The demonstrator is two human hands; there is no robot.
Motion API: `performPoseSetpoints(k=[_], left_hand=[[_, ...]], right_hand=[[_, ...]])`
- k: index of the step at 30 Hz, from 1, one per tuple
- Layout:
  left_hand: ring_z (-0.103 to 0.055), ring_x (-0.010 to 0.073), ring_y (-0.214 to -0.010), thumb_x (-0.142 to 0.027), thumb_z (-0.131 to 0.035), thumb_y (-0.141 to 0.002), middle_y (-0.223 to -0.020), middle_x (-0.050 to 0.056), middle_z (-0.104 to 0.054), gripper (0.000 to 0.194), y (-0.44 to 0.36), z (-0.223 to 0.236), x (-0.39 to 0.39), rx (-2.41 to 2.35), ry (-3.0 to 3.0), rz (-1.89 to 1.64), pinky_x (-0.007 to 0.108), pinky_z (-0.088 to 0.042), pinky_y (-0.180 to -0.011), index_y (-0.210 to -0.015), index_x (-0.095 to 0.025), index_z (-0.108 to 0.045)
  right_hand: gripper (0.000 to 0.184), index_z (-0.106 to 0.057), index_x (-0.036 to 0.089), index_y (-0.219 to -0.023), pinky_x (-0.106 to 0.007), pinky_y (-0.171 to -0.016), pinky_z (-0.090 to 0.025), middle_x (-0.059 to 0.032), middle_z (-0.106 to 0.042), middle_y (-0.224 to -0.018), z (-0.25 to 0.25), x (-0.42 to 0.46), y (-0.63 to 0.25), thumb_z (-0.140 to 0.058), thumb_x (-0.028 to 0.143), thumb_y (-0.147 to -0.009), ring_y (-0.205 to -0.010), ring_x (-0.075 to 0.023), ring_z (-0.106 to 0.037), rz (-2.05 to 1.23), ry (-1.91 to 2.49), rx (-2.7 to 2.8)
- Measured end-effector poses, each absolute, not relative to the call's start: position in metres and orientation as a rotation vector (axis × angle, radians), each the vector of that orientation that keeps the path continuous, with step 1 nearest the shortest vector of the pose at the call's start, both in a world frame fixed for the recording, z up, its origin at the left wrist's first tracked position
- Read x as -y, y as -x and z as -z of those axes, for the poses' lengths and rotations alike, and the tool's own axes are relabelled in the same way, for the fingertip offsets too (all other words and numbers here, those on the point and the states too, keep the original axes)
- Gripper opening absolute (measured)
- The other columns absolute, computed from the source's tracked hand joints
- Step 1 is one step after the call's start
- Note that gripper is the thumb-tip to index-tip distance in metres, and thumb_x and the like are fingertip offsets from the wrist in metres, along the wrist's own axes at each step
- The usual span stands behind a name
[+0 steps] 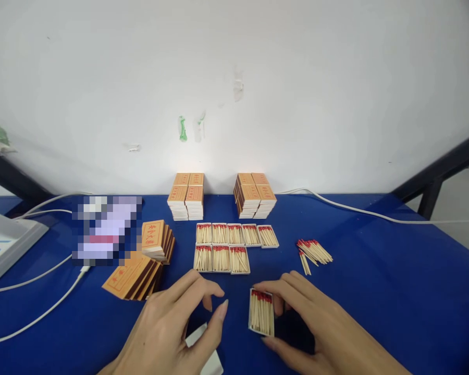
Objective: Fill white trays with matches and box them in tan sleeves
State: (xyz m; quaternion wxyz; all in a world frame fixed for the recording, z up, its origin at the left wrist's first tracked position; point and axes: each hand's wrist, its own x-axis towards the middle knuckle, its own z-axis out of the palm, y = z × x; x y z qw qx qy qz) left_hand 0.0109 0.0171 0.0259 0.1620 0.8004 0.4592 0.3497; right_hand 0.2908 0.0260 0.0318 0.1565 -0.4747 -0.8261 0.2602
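Between the thumb and index finger of my right hand (297, 317) is a small white matchbox tray (262, 312) filled with matches, their red heads toward the wall. My left hand (180, 323) is curved to the left of it, thumb and fingertips apart with nothing between them. A white piece (213, 362), partly hidden, lies beneath the left thumb; its kind I cannot make out. Beyond the hands, filled match trays (239, 259) stand in two rows, red heads away from me. A loose pile of matches (315, 251) lies to the right.
Two stacks of orange matchboxes, a left stack (186, 195) and a right stack (255, 195), stand by the wall. More matchbox pieces (131, 273) lean in a fanned heap at left. A blurred phone (109, 229), white cables (58, 321) and a white device (11, 245) occupy the left side.
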Motion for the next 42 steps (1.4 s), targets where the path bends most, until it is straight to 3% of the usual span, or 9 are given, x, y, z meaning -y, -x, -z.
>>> performPoseSetpoints(k=[7, 11, 17, 22, 24, 30, 35, 40, 42], left_hand=[[-0.070, 0.0122, -0.058, -0.018, -0.062, -0.111, -0.079, -0.006, -0.068, 0.012, -0.010, -0.025, -0.015, -1.259, -2.354, -0.979, 0.024, -0.054, -0.054, -0.119, -0.027, -0.066], [-0.070, 0.0121, -0.053, -0.017, -0.061, -0.111, -0.076, -0.008, -0.068, 0.012, -0.010, -0.023, -0.015, -1.251, -2.411, -0.932, 0.025, -0.055, -0.051, -0.119, -0.026, -0.064], [-0.069, 0.0122, -0.053, -0.018, -0.061, -0.112, -0.074, -0.009, -0.068, 0.010, -0.010, -0.021, -0.017, -1.239, -2.443, -0.895, 0.026, -0.055, -0.052, -0.118, -0.026, -0.063], [-0.059, 0.0092, -0.046, -0.019, -0.058, -0.114, -0.066, -0.010, -0.061, 0.012, -0.011, -0.023, -0.017, -1.181, -2.299, -0.870, 0.023, -0.041, -0.043, -0.109, -0.026, -0.065], [-0.053, 0.0086, -0.043, -0.019, -0.057, -0.114, -0.064, -0.010, -0.059, 0.013, -0.012, -0.024, -0.018, -1.154, -2.274, -0.889, 0.024, -0.036, -0.040, -0.106, -0.026, -0.065], [-0.056, 0.0079, -0.045, -0.017, -0.057, -0.114, -0.066, -0.010, -0.060, 0.016, -0.014, -0.025, -0.021, -1.143, -2.293, -0.839, 0.020, -0.041, -0.043, -0.102, -0.024, -0.066], [-0.053, 0.0074, -0.045, -0.015, -0.054, -0.115, -0.067, -0.010, -0.059, 0.019, -0.013, -0.022, -0.020, -1.130, -2.288, -0.850, 0.020, -0.038, -0.041, -0.102, -0.024, -0.064], [-0.052, 0.0081, -0.045, -0.013, -0.055, -0.114, -0.066, -0.010, -0.054, 0.017, -0.011, -0.021, -0.019, -1.116, -2.348, -0.888, 0.022, -0.037, -0.042, -0.105, -0.024, -0.064], [-0.051, 0.0081, -0.044, -0.011, -0.056, -0.112, -0.065, -0.011, -0.052, 0.018, -0.011, -0.021, -0.018, -1.108, -2.388, -0.924, 0.022, -0.037, -0.041, -0.103, -0.024, -0.064]], right_hand=[[0.041, -0.066, 0.037, -0.149, -0.041, -0.099, -0.068, -0.0046, -0.074, -0.132, -0.032, -0.044, -0.309, -0.069, 0.036, -0.109, -0.114, -0.0247, -0.077, -0.746, 1.485, 2.267], [0.043, -0.061, 0.040, -0.155, -0.042, -0.098, -0.065, -0.0043, -0.072, -0.134, -0.033, -0.057, -0.311, -0.063, 0.037, -0.112, -0.117, -0.0250, -0.074, -0.706, 1.543, 2.264], [0.064, -0.041, 0.038, -0.170, -0.044, -0.098, -0.062, -0.0050, -0.069, -0.132, -0.026, -0.064, -0.309, -0.064, 0.034, -0.110, -0.113, -0.0247, -0.071, -0.664, 1.534, 2.232], [0.072, -0.032, 0.041, -0.172, -0.045, -0.099, -0.061, -0.0038, -0.068, -0.132, -0.022, -0.066, -0.304, -0.064, 0.031, -0.109, -0.114, -0.0244, -0.070, -0.630, 1.528, 2.206], [0.071, -0.034, 0.040, -0.171, -0.046, -0.100, -0.061, -0.0041, -0.068, -0.132, -0.022, -0.068, -0.302, -0.065, 0.030, -0.108, -0.115, -0.0249, -0.070, -0.620, 1.519, 2.205], [0.072, -0.034, 0.042, -0.171, -0.043, -0.095, -0.063, -0.0030, -0.070, -0.130, -0.019, -0.070, -0.299, -0.066, 0.033, -0.108, -0.111, -0.0250, -0.072, -0.576, 1.490, 2.213], [0.071, -0.040, 0.043, -0.169, -0.041, -0.089, -0.065, -0.0017, -0.073, -0.128, -0.021, -0.062, -0.299, -0.069, 0.033, -0.105, -0.107, -0.0253, -0.074, -0.485, 1.478, 2.183], [0.053, -0.060, 0.043, -0.157, -0.034, -0.062, -0.059, -0.0040, -0.076, -0.121, -0.029, -0.052, -0.324, -0.067, 0.058, -0.107, -0.090, -0.0249, -0.073, -0.305, 1.674, 1.901], [0.062, -0.066, 0.037, -0.153, -0.041, -0.070, -0.062, -0.0085, -0.076, -0.125, -0.023, -0.052, -0.340, -0.064, 0.075, -0.104, -0.098, -0.0310, -0.074, -0.086, 1.797, 1.778]])
